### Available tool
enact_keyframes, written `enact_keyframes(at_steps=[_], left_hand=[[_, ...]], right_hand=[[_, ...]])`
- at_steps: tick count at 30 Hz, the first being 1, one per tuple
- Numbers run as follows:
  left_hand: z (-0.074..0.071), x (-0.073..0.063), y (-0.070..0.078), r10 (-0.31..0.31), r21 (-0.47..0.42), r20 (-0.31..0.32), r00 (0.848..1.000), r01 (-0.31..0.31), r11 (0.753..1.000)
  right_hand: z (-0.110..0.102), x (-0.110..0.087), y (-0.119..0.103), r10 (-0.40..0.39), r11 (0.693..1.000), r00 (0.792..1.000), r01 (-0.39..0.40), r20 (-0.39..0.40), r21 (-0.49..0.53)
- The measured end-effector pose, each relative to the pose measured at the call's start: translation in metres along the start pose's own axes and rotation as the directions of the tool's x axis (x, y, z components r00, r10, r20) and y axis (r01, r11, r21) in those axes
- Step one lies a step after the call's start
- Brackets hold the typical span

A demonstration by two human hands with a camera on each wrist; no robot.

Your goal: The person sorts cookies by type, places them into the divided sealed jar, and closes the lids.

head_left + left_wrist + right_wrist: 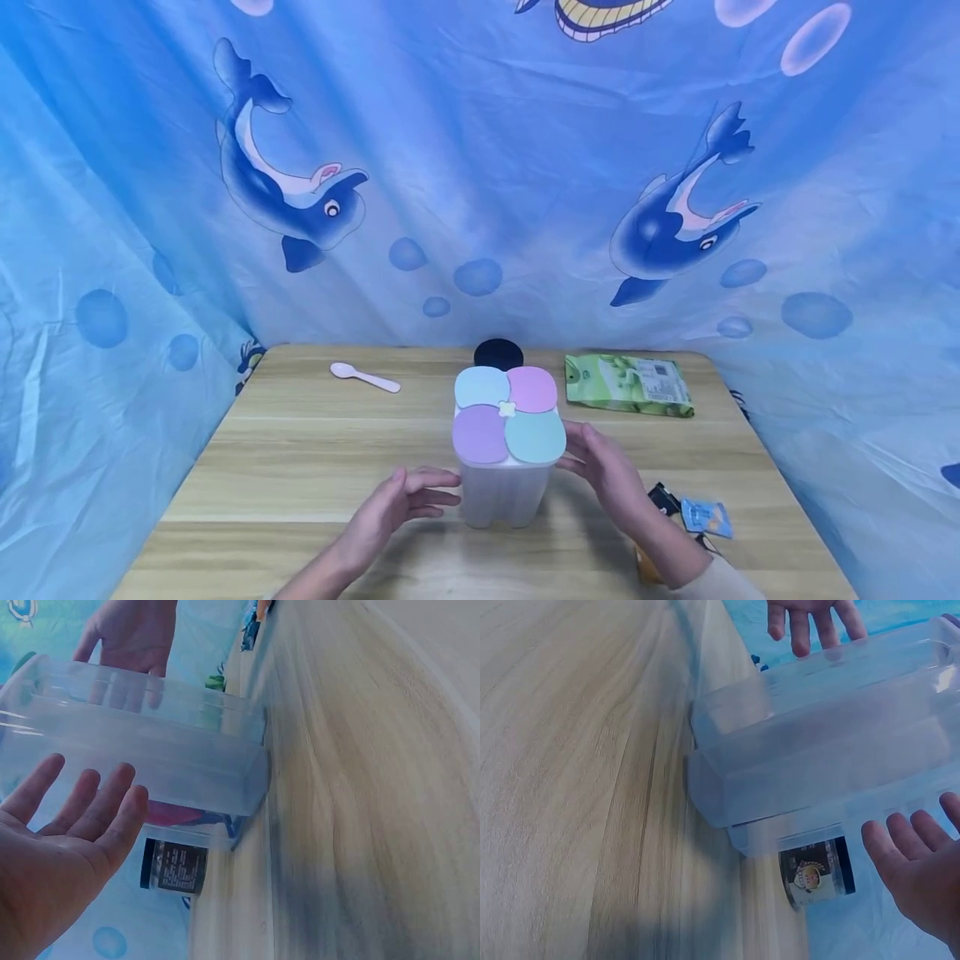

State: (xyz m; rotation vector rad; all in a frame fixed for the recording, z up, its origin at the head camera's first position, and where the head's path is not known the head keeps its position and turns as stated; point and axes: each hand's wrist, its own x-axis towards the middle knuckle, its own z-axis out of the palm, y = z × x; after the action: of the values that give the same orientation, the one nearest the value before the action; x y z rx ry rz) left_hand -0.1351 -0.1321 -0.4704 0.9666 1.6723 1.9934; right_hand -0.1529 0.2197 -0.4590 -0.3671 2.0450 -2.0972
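A tall translucent storage container (pixel 504 496) stands upright on the wooden table, its four-petal lid (pixel 480 435) in blue, pink, purple and green with a small pale flower knob in the middle. To its left is my left hand (pixel 390 508), fingers extended, fingertips right at the container wall. On the other side my right hand (pixel 606 467) has its fingers stretched along the wall just below the lid. Neither hand curls round it. Through the clear wall in the left wrist view, something pink and dark (pixel 184 815) shows low in the container.
Behind the container stands a black-lidded jar (pixel 498 354). A pale pink spoon (pixel 365 377) lies at the back left, a green packet (pixel 628 385) at the back right. Small snack packets, one blue (pixel 707 517), lie beside my right forearm. A blue dolphin-print curtain (pixel 480 167) hangs behind the table.
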Motion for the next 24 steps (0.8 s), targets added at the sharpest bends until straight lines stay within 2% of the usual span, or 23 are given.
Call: enact_keyframes(at_steps=[2, 4, 5, 7, 9, 10, 12, 14, 16, 19, 21, 24], left_hand=[[-0.001, 0.002, 0.001, -0.008, 0.049, -0.02, 1.0, 0.009, 0.999], [-0.003, 0.005, 0.003, -0.012, 0.15, -0.072, 0.997, 0.023, 0.988], [-0.004, 0.007, 0.004, -0.006, 0.21, -0.102, 0.995, 0.027, 0.977], [-0.008, 0.013, 0.007, 0.021, 0.352, -0.16, 0.987, 0.037, 0.935], [-0.012, 0.02, 0.012, 0.06, 0.453, -0.198, 0.978, 0.037, 0.891], [-0.014, 0.025, 0.015, 0.082, 0.495, -0.202, 0.976, 0.03, 0.868], [-0.019, 0.035, 0.023, 0.103, 0.533, -0.193, 0.976, 0.016, 0.846], [-0.023, 0.046, 0.031, 0.098, 0.537, -0.179, 0.979, 0.014, 0.843], [-0.026, 0.056, 0.037, 0.09, 0.535, -0.16, 0.983, 0.01, 0.845], [-0.028, 0.067, 0.043, 0.072, 0.511, -0.133, 0.988, 0.006, 0.86], [-0.029, 0.071, 0.044, 0.071, 0.496, -0.115, 0.991, -0.004, 0.868], [-0.029, 0.075, 0.043, 0.081, 0.479, -0.093, 0.992, -0.027, 0.877]], right_hand=[[-0.001, 0.001, -0.002, 0.013, 0.999, 1.0, -0.013, 0.001, -0.036], [-0.003, 0.0, -0.006, 0.01, 0.995, 1.0, -0.012, -0.022, -0.103], [-0.004, 0.0, -0.008, -0.01, 0.989, 0.999, 0.005, -0.033, -0.148], [-0.008, -0.001, -0.015, -0.087, 0.969, 0.995, 0.076, -0.039, -0.234], [-0.014, -0.002, -0.024, -0.211, 0.93, 0.977, 0.189, -0.037, -0.315], [-0.017, -0.003, -0.03, -0.275, 0.905, 0.961, 0.25, -0.024, -0.345], [-0.022, -0.003, -0.041, -0.377, 0.846, 0.926, 0.352, 0.018, -0.399], [-0.027, -0.003, -0.053, -0.447, 0.786, 0.892, 0.428, 0.068, -0.445], [-0.029, -0.003, -0.063, -0.465, 0.744, 0.877, 0.461, 0.121, -0.483], [-0.029, -0.002, -0.073, -0.438, 0.701, 0.879, 0.465, 0.189, -0.541], [-0.026, -0.001, -0.077, -0.404, 0.683, 0.89, 0.448, 0.212, -0.576], [-0.022, -0.001, -0.08, -0.389, 0.661, 0.889, 0.451, 0.24, -0.599]])
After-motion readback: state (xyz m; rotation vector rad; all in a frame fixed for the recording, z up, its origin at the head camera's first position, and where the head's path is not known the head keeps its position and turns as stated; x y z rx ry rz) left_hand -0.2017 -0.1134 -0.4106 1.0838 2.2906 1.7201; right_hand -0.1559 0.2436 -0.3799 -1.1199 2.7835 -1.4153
